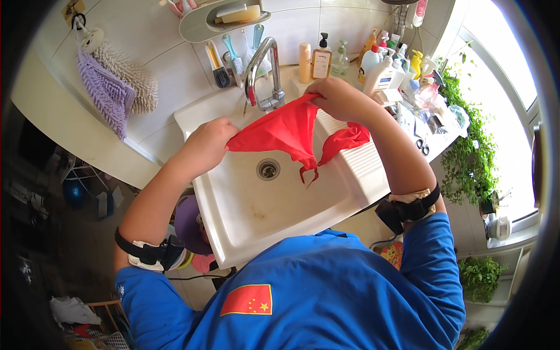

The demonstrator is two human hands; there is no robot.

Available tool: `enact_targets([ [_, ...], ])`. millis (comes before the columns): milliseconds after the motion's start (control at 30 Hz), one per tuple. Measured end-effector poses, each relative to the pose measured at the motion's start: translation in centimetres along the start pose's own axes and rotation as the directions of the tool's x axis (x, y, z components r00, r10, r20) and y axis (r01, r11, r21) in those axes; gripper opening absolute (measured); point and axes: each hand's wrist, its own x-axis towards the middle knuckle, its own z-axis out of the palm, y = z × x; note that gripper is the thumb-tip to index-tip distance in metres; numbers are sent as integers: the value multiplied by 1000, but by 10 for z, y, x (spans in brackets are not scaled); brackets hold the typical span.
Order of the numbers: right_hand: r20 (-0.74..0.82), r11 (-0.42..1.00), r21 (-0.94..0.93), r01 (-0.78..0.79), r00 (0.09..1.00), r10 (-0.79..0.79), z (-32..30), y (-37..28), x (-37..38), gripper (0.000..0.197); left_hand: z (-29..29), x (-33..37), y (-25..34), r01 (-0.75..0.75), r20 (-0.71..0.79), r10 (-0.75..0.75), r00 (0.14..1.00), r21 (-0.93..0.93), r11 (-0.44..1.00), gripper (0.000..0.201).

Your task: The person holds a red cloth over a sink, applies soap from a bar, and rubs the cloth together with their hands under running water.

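A red cloth (280, 129) is stretched between my two hands above a white sink (291, 207). My left hand (209, 143) is closed on its left corner, near the sink's left rim. Higher up and to the right, my right hand (337, 98) grips the top edge beside the faucet. From my right hand the rest of the cloth hangs down, with a bunched part over the ribbed drainboard (364, 163) and thin twisted ends dangling over the basin. Behind the cloth stands a chrome faucet (269, 76). The drain (268, 170) shows below the cloth.
Several bottles (382, 73) crowd the ledge at the back right, with scissors (422, 147) nearer. Brushes (219, 67) hang on the tiled wall under a soap shelf (224, 20). Purple and beige towels (111, 87) hang at the left. Leafy plants (472, 140) line the window. A purple basin (189, 224) sits below the sink.
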Motion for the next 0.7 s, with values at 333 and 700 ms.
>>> enact_targets([
  [333, -265, 992, 36, 120, 958, -106, -9, 20, -8, 20, -19, 21, -28, -7, -208, -419, 884, -901, 433, 11],
  [700, 46, 61, 996, -60, 977, 210, -3, 0, -11, 29, -55, 30, -27, -176, -467, -351, 812, -768, 616, 15],
])
